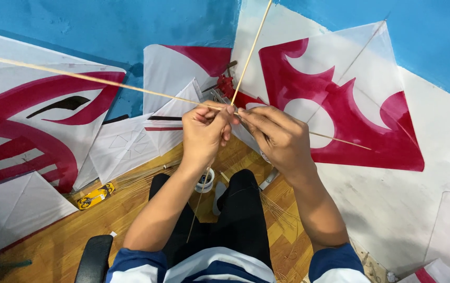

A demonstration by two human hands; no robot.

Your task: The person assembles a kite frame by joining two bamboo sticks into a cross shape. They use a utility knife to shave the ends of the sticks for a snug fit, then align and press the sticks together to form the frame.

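Both hands are raised in front of the chest and meet where two thin bamboo sticks cross. Left hand (204, 133) is closed, its fingertips pinched around the crossing point; right hand (277, 137) is likewise closed, with thumb and forefinger pressed to the same junction, so that the two hands touch. One long stick (99, 81), pale, smooth and slender, is seen running from the upper left, through the fingers, and out to the right over a kite; a second stick (251, 52) of the same material is seen rising steeply from the junction toward the upper edge, its lower end showing below the left wrist. Large kites (351, 99) of thin white sheet, painted with curved crimson shapes, are propped against a blue wall (130, 21) behind the hands; a further kite (25, 120) at the left bears broad crimson bands and a black stroke. Smaller plain white kites (120, 147), diamond-shaped and faintly creased, lie beneath it. A red spool-like object (227, 84) is partly hidden behind the hands; its exact kind cannot be told. On the wooden plank floor (104, 215), a flat yellow package with black markings (95, 196) lies at the lower left, and a small round white container (205, 181) stands between the knees, beside loose bundles of thin splints (141, 175). Dark trousers and blue-and-white striped sleeves are seen below.
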